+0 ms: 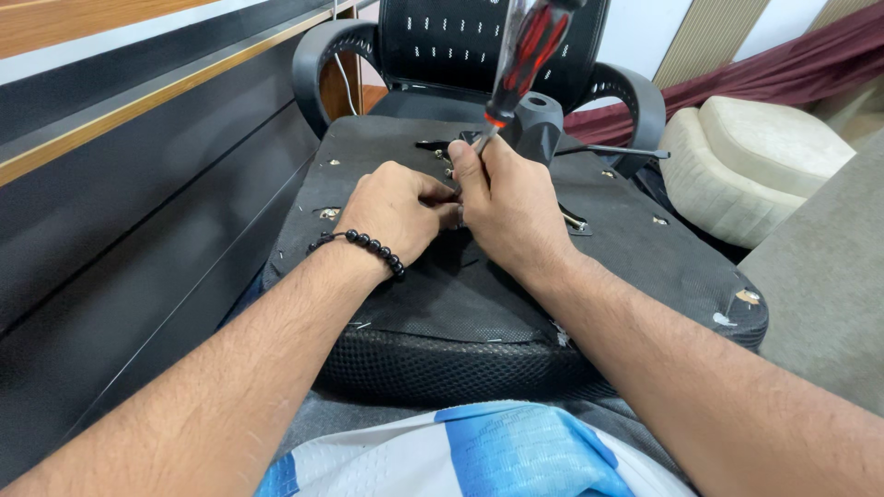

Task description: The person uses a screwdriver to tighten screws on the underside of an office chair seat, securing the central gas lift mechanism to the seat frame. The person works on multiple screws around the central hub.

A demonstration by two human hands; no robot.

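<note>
Dark wall panelling with a wooden stripe runs along your left, close beside an upturned chair seat resting across your lap, its black fabric underside facing up. Your left hand, with a black bead bracelet on the wrist, lies curled on the middle of that underside, fingers tucked toward your right hand. Your right hand touches it, closed around the lower shaft of a screwdriver, whose red and black handle rises upward and leans right. Whether the left fingers pinch anything is hidden by the right hand. Just beyond your knuckles stands a grey metal mount, with a thin black lever sticking out to the right. Small screws dot the underside near its left and right edges. Behind the seat stands a black mesh chair back with curved armrests. Right of the seat there is open room, with a cream cushion well apart and grey floor nearer you.
</note>
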